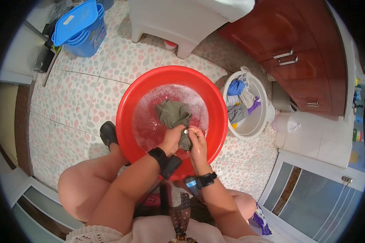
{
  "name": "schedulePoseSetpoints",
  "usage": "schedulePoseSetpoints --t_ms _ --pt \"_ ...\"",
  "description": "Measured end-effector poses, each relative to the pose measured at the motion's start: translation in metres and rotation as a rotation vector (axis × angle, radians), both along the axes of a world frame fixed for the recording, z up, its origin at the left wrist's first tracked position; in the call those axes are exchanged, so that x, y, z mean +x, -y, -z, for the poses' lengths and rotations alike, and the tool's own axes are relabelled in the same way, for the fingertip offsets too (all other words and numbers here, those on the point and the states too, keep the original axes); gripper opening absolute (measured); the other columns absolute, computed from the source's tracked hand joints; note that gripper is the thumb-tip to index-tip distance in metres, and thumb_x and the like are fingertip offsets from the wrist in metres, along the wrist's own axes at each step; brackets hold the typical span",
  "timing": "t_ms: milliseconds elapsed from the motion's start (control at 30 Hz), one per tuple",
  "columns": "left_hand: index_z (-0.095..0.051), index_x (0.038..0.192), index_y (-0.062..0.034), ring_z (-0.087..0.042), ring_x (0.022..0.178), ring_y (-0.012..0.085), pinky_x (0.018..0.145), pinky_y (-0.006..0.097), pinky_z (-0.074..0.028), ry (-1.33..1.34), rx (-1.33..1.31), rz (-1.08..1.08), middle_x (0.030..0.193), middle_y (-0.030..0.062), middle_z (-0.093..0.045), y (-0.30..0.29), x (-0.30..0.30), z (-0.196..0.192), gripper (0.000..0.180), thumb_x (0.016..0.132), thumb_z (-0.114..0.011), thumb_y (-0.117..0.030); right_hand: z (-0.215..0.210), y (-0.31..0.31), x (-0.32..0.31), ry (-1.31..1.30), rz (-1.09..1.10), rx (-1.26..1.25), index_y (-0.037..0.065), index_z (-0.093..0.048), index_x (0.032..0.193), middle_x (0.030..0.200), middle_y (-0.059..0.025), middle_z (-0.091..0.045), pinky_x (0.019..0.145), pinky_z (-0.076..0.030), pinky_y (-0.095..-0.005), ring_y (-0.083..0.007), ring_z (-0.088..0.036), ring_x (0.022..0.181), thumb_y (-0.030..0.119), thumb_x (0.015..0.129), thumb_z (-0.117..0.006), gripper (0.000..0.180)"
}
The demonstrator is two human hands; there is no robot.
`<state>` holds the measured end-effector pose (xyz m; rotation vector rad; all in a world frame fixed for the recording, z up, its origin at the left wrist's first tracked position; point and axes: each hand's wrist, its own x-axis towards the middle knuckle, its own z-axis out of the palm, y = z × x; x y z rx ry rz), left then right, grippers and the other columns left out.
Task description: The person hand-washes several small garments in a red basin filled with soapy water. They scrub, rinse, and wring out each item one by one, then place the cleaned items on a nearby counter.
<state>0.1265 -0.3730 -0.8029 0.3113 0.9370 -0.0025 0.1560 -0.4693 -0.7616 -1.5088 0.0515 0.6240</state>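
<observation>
An olive-green garment point(171, 113) is bunched up over soapy water inside a large red basin point(217, 109). My left hand point(172, 138) is closed on the cloth near its middle. Close beside it, my right hand point(197, 142) pinches another part of the same cloth. Between the two hands shows a small round whitish spot, perhaps a button. One end of the cloth hangs down between my hands, and the rest lies toward the far side. Foam floats around the water's edge. My palms hide part of the cloth.
A white tub point(260, 127) with several clothes stands right of the basin. Farther right are a clear jug point(286, 123) and red-brown cabinets point(304, 73). A blue lidded bucket point(83, 40) sits far left. My foot in a dark shoe point(108, 135) rests beside the basin.
</observation>
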Motion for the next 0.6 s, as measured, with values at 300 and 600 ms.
schedulePoseSetpoints --t_ms 300,600 --pt "-0.058 0.102 -0.0012 -0.06 0.092 0.0261 0.086 0.037 -0.05 0.356 -0.964 -0.156 0.097 0.0129 -0.062 -0.026 -0.024 -0.016 0.032 0.093 -0.051 -0.031 0.035 0.013 0.015 -0.94 0.178 0.733 0.007 -0.048 0.129 0.116 -0.0096 -0.056 0.094 -0.043 -0.0326 -0.0203 -0.054 0.105 0.07 0.086 -0.047 0.076" --pt "-0.051 0.104 -0.0009 -0.057 0.09 0.0196 0.084 0.032 -0.048 0.283 -1.195 -0.1 0.093 0.0054 -0.056 -0.046 -0.028 -0.071 0.034 0.087 -0.064 -0.027 0.046 -0.029 0.019 -0.753 0.131 1.012 0.007 -0.045 0.136 0.131 -0.0142 -0.053 0.104 -0.04 -0.0405 -0.0269 -0.052 0.117 0.076 0.083 -0.044 0.087"
